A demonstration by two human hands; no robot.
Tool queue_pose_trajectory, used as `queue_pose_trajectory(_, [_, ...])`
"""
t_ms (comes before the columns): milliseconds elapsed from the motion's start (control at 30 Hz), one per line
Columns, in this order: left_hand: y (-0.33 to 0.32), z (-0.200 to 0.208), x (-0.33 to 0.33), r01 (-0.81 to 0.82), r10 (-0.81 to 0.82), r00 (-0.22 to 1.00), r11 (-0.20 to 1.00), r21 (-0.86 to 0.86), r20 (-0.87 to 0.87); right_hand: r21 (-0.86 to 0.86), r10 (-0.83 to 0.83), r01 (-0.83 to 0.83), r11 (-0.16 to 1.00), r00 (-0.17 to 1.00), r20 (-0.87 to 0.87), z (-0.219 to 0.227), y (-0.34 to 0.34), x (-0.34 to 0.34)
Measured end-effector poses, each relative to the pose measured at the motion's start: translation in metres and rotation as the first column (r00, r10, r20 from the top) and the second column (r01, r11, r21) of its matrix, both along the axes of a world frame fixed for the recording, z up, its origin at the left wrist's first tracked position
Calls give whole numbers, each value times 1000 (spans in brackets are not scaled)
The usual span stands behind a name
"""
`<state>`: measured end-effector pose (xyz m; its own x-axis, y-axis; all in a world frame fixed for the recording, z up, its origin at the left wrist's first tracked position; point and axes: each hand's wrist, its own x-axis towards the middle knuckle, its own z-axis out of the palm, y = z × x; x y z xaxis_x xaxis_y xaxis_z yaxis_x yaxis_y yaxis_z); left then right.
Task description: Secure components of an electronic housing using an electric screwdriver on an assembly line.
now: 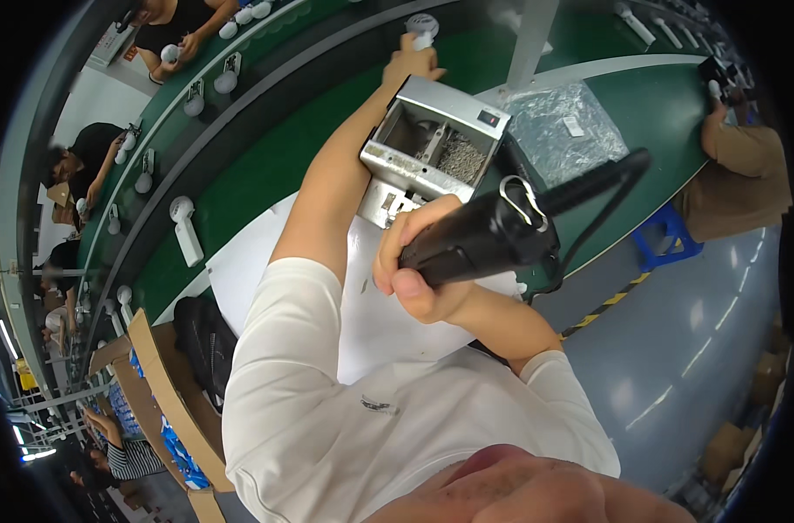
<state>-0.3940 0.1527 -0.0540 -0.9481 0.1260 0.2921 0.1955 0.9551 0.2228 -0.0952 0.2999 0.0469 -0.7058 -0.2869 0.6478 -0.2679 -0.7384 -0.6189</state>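
My left arm stretches across the green work surface to the far side. There my left hand (412, 64) has its fingers closed around the white handle of a handheld fan (423, 27) with a round grey head. My right hand (421, 266) grips a black electric screwdriver (480, 235) with a metal hanging loop at its end and a thick black cord. Just beyond it stands a metal screw feeder (454, 94), its open tray holding many small screws (463, 159). The screwdriver's tip is hidden.
A clear plastic bag (567, 131) lies right of the feeder. White sheets (380, 305) cover the near work surface. More fans (185, 231) lie along the left. An open cardboard box (175, 383) with blue packets stands near left. Co-workers (741, 174) sit on both sides; a blue stool (667, 240) is at right.
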Motion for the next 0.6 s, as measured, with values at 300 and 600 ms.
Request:
queue_pose_trajectory(300, [-58,60,214,-158,-54,986,-54,986,155,16,-118,118,993,993,0,16,10,4])
queue_pose_trajectory(600, [-32,29,373,-352,-244,934,-514,782,261,-43,82,-81,996,996,22,16,3,11])
